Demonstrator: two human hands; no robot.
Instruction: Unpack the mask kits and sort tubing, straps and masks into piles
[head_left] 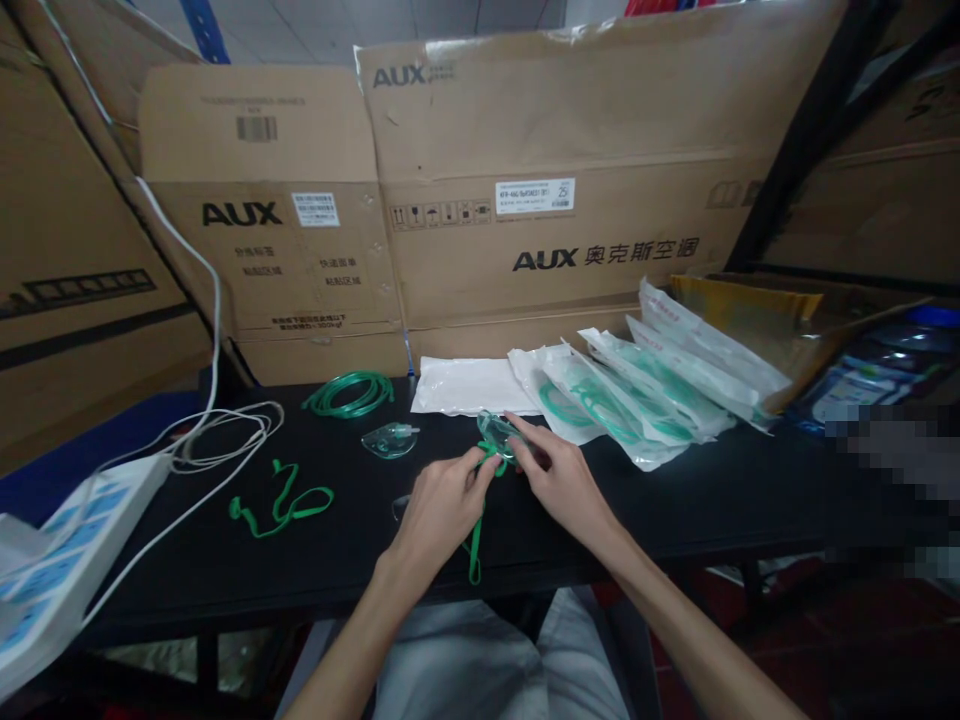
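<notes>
Both hands meet above the black table, in the middle of the view. Between them is a small clear oxygen mask (493, 425) with a green elastic strap (475, 555) that hangs down below the fingers. My left hand (448, 500) is closed, pinching the green strap beside the mask. My right hand (561, 478) grips the mask's edge from the right, index finger stretched along it. Another clear mask (388, 441) lies just beyond my left hand. A clear piece (401, 508) is partly hidden behind that hand.
Left of the hands lie a loose green strap (296, 508) and a coil of green tubing (349, 395). A white power strip (90, 545) with cables occupies the left edge. White packets (637, 385) line the back right, near a blue-capped bottle (877, 365). Cardboard (465, 290) walls the back.
</notes>
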